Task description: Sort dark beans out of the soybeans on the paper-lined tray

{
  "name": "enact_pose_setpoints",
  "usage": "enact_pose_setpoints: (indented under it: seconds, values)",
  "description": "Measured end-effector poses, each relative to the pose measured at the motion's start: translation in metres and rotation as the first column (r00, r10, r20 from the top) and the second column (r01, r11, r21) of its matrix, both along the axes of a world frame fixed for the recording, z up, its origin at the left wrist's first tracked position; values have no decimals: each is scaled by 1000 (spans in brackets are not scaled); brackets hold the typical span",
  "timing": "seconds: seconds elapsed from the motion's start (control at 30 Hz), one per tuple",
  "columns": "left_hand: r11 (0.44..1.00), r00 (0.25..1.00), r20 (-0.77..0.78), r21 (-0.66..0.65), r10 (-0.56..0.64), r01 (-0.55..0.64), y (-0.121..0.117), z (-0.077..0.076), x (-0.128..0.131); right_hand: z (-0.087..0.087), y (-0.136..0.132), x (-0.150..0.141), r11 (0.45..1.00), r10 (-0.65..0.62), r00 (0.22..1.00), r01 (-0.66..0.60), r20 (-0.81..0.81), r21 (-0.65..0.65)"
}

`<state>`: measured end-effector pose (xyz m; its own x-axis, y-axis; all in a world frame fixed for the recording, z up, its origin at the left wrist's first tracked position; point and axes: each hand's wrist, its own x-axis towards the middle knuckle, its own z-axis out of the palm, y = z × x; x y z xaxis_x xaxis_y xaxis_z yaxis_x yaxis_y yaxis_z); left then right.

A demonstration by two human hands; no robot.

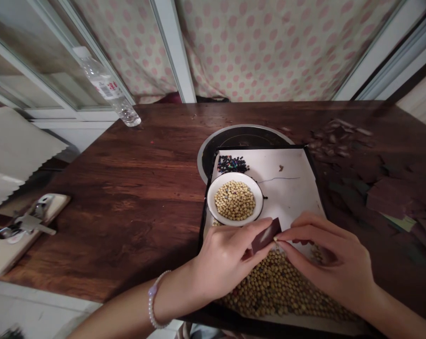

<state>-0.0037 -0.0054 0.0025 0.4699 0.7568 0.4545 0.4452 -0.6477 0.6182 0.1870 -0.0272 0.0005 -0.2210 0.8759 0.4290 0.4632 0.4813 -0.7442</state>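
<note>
The bottle (pixel 109 89) has a label (pixel 106 88) bearing red characters (pixel 113 86) (unreadably small).

The curtain (pixel 269 52) is cream with pink polka dots, the table (pixel 128 188) dark brown with streaky wood grain. The bowl (pixel 210 202) is white, its beads (pixel 235 201) tan. The small sheet (pixel 272 230) is maroon, the bracelet (pixel 150 306) pearly white and lilac.

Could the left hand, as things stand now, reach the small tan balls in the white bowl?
Probably yes. The left hand is close to the white bowl, on its near side, and nothing covers the small tan balls. However, it holds a dark brown piece, which may hinder picking.
</note>
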Motion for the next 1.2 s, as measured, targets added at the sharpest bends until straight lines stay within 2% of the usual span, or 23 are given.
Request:
enact_pose_setpoints:
  seconds: [0.27, 0.43, 0.6, 0.73, 0.83, 1.13, 1.2]
  values:
    - [998, 997, -55, 30, -47, 49, 1, 4, -1, 3, 0, -2, 996, -16, 1000, 14, 14, 82]
    - [995, 996, 20, 63, -83, 81, 1, 6, 0, 6, 0, -2, 989, -24, 1000, 23, 5, 149]
    - [997, 996, 60, 10, -71, 70, 0, 2, -1, 5, 1, -3, 988, 0, 1000, -1, 4, 155]
    - [999, 997, 72, -21, -37, 39, -1, 2, 0, 3, 0, -4, 980, -44, 999, 43, 2, 192]
    - [999, 996, 70, -7, -48, 49, 0, 2, 1, 2, 0, -5, 982, 5, 1000, -4, -4, 189]
    - [1000, 995, 96, -8, -25, 26, -1, 3, 3, 4, -1, -5, 989, -37, 999, 38, -11, 145]
    - [999, 996, 88, -3, -31, 32, -1, 2, 3, 4, -1, -5, 990, -13, 1000, 14, -7, 139]
